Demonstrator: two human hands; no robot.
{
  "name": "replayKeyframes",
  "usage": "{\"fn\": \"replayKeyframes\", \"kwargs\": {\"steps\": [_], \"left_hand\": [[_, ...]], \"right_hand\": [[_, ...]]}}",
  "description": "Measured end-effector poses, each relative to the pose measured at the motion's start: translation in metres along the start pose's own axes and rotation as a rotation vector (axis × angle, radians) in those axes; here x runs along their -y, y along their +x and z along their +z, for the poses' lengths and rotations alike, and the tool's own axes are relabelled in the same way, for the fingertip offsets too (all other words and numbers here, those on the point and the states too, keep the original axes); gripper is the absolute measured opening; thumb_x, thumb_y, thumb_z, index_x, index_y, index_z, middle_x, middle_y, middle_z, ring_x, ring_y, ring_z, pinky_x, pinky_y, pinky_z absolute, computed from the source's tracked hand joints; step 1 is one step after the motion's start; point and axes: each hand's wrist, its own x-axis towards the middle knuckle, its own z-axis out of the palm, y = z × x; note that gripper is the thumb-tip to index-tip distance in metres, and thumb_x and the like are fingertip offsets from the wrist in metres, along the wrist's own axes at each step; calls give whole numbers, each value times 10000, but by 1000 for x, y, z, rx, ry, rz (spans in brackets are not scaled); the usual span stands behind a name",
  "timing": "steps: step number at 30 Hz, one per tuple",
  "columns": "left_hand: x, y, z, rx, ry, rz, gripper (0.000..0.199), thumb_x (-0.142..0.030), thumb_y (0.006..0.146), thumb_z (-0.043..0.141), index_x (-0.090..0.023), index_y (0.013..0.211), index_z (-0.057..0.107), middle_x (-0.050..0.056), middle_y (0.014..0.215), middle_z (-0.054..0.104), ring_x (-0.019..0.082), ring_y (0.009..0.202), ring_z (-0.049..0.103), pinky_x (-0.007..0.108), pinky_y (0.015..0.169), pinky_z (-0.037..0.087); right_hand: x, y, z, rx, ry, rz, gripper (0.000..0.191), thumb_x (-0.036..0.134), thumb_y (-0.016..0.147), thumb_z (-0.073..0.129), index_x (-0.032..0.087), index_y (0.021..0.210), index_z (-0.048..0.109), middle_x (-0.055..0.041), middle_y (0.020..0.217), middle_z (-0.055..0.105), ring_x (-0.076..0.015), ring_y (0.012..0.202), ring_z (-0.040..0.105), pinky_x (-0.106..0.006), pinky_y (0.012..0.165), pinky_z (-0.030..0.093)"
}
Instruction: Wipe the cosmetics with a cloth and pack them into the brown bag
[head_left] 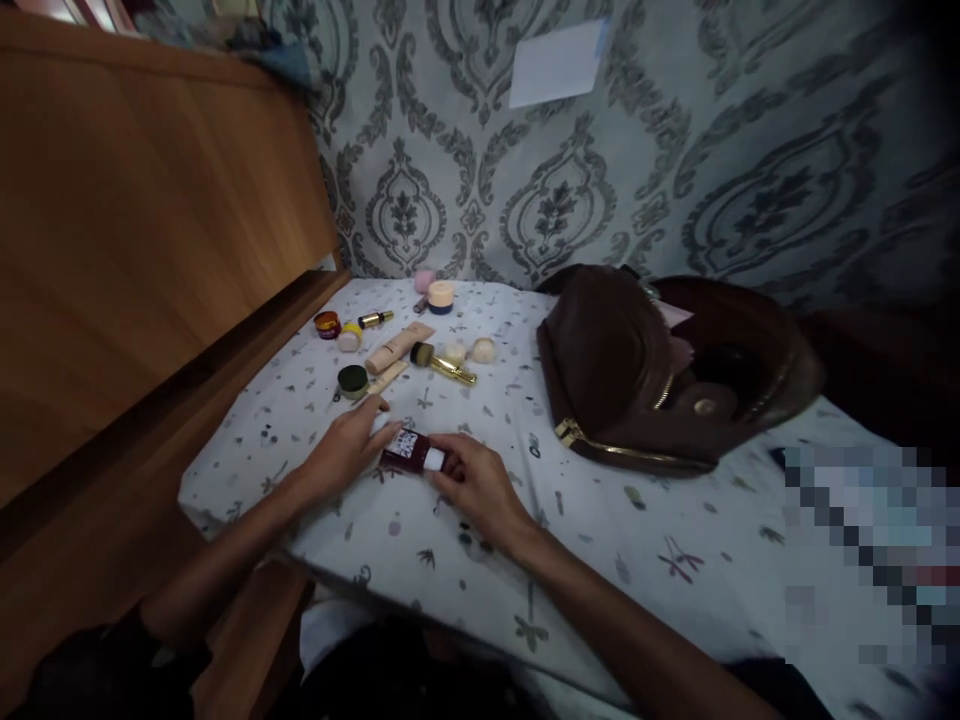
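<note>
A dark red bottle with a white cap (pixel 409 451) lies sideways low over the patterned white cloth. My right hand (pixel 480 485) pinches its capped end. The fingers of my left hand (pixel 346 447) close on the other end, with the thumb along its top. Just beyond my left hand sit a dark green-lidded jar (pixel 352 380) and a slim beige tube (pixel 388 377). Farther back lie a larger beige tube (pixel 400 347) and a gold-handled brush (pixel 453 370), beside two pale round items.
An open brown bag (pixel 622 370) stands on the right. Small jars, among them a peach-lidded one (pixel 441 296), stand near the wall. Wooden furniture (pixel 150 220) borders the left side. A blurred patch covers the far right.
</note>
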Motion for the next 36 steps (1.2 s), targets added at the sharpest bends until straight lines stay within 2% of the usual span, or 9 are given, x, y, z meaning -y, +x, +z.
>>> {"fn": "replayKeyframes", "kwargs": {"steps": [3,7,11,14,20,24,28,33,36], "left_hand": [[-7,8,-9,-86,55,-58,336,-442,952,461,-199,1184,463,54,886,657,265,794,653,368,728,499],[-26,15,-3,-225,83,105,259,-376,974,442,-194,1157,463,79,1023,641,256,934,642,367,813,505],[-45,16,29,-94,288,372,173,-260,994,393,-190,1012,549,92,1032,622,250,991,601,381,871,482],[-46,14,43,4,475,431,238,-224,998,353,-192,926,577,77,895,633,264,908,596,423,846,458],[-13,16,24,-21,367,297,287,-279,1002,320,-198,848,548,73,860,608,241,871,563,388,830,439],[10,17,13,-41,184,212,334,-361,1012,276,-218,794,483,52,852,552,233,873,543,380,833,444],[20,14,10,-23,98,173,353,-409,1007,272,-219,788,474,47,864,536,228,876,552,382,858,452],[31,8,7,-25,129,48,502,-466,1009,204,-199,757,547,67,906,546,217,823,583,374,813,483],[40,5,8,-48,191,30,507,-458,1011,210,-188,898,624,91,973,620,245,906,617,381,858,493]], "right_hand": [[0,1,-2,13,19,68,425,81,734,676,174,1148,641,20,743,609,-135,629,560,-284,643,494],[1,0,-1,-31,-50,21,355,65,724,672,165,1063,639,24,762,583,-124,626,541,-279,650,477],[1,0,-1,-79,-134,-59,165,49,701,661,170,807,626,-3,831,537,-142,721,541,-282,691,468],[3,1,-2,-53,-146,-49,168,52,696,675,178,675,567,7,783,504,-141,715,525,-276,676,455],[5,1,-4,-10,-57,20,181,72,711,732,177,746,590,23,787,517,-100,627,515,-244,590,437],[5,0,-4,-8,-81,13,184,73,722,734,179,746,585,12,793,524,-111,645,509,-254,604,438],[9,-2,-4,21,-126,8,146,82,753,716,176,792,612,-2,823,525,-132,700,519,-277,663,451],[10,-3,-6,43,-166,-52,92,124,795,693,176,848,638,-23,863,551,-158,764,540,-297,711,457],[8,-4,-7,26,-158,-114,91,146,810,669,182,884,629,-32,863,602,-168,771,557,-308,720,457]]}}
